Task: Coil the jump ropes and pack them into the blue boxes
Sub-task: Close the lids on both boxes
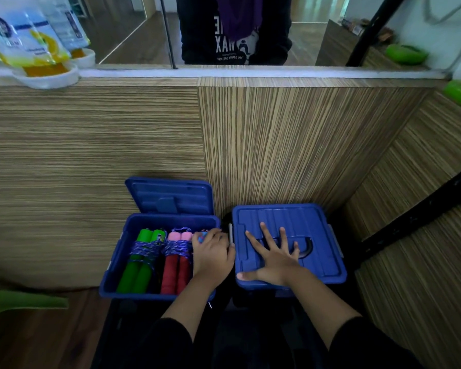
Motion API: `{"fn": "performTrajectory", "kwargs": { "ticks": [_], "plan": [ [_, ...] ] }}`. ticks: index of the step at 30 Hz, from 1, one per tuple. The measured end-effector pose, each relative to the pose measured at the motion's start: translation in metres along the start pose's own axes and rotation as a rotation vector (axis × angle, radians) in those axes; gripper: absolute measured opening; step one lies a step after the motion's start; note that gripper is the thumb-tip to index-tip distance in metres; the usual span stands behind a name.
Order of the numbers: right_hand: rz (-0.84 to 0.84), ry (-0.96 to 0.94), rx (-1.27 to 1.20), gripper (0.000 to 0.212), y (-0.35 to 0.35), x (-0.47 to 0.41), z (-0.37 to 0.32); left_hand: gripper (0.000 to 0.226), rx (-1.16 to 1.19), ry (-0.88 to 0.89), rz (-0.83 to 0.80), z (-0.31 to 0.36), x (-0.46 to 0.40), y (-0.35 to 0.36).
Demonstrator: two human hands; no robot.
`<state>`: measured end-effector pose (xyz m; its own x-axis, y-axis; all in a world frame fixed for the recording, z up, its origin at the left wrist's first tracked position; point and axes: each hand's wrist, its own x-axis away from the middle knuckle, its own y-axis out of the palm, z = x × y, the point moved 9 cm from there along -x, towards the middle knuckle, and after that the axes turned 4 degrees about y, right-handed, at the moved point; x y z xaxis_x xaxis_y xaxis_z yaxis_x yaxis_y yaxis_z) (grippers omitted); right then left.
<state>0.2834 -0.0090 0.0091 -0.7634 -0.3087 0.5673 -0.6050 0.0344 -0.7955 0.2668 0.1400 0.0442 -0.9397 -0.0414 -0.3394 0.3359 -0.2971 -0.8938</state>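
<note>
The jump ropes look light, cord soft, foam grips firm — best taken by the paired handles. The left hand [210, 258] curls over a third bundle [201, 237] at the open blue box's [117, 262] right wall, beside the green-handled rope [141, 259] and red-handled rope [176, 262]. The right hand [273, 258] lies splayed flat, holding nothing, on the closed blue box [322, 235].

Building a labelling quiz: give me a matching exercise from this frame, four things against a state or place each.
Things:
1. left box
2. right box
3. green-handled rope
4. right hand

States or places:
A. lid shut
B. flat on a lid, fingers spread
C. lid open, leaning back
D. coiled, lying in the left side of the open box

Pairs: 1-C, 2-A, 3-D, 4-B
</note>
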Motion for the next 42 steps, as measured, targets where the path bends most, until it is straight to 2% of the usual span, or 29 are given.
{"fn": "performTrajectory", "kwargs": {
  "ticks": [3,6,8,14,19,26,29,31,34,37,40,42],
  "plan": [
    [0.003,-0.011,-0.023,0.110,0.000,0.001,-0.001,0.026,0.048,-0.055,-0.061,0.003,-0.006,0.005],
    [0.008,-0.018,-0.034,0.110,0.000,0.001,0.000,0.027,0.106,-0.195,-0.242,-0.007,-0.006,0.016],
    [0.017,-0.029,-0.045,0.110,0.000,0.001,-0.001,0.032,0.131,-0.228,-0.260,-0.014,-0.005,0.019],
    [0.033,-0.068,-0.142,0.106,-0.006,0.001,0.003,0.022,0.281,-0.361,-0.275,-0.023,-0.007,0.023],
    [0.060,-0.077,-0.185,0.109,-0.007,-0.001,0.004,0.035,0.264,-0.361,-0.379,-0.004,-0.010,0.027],
    [0.074,-0.095,-0.191,0.110,-0.007,-0.002,0.004,0.036,0.188,-0.305,-0.370,0.002,-0.009,0.021],
    [0.088,-0.121,-0.227,0.104,-0.008,0.000,0.006,0.040,0.103,-0.275,-0.343,0.011,-0.005,0.022],
    [0.152,-0.131,-0.257,0.089,-0.016,0.004,0.010,0.050,0.030,-0.230,-0.334,0.024,-0.008,0.021],
    [0.363,-0.105,-0.169,0.065,-0.036,0.012,0.029,0.057,-0.008,-0.089,-0.388,0.063,-0.018,0.029],
    [0.560,-0.092,-0.148,0.058,-0.052,0.026,0.052,0.055,0.020,0.074,-0.516,0.108,-0.024,0.049],
    [0.746,-0.037,-0.134,0.056,-0.061,0.038,0.082,0.051,0.064,0.099,-0.624,0.134,-0.024,0.064],
    [0.777,0.085,-0.232,0.051,-0.063,0.040,0.110,0.064,0.016,0.111,-0.677,0.139,-0.020,0.073]
  ]
}}
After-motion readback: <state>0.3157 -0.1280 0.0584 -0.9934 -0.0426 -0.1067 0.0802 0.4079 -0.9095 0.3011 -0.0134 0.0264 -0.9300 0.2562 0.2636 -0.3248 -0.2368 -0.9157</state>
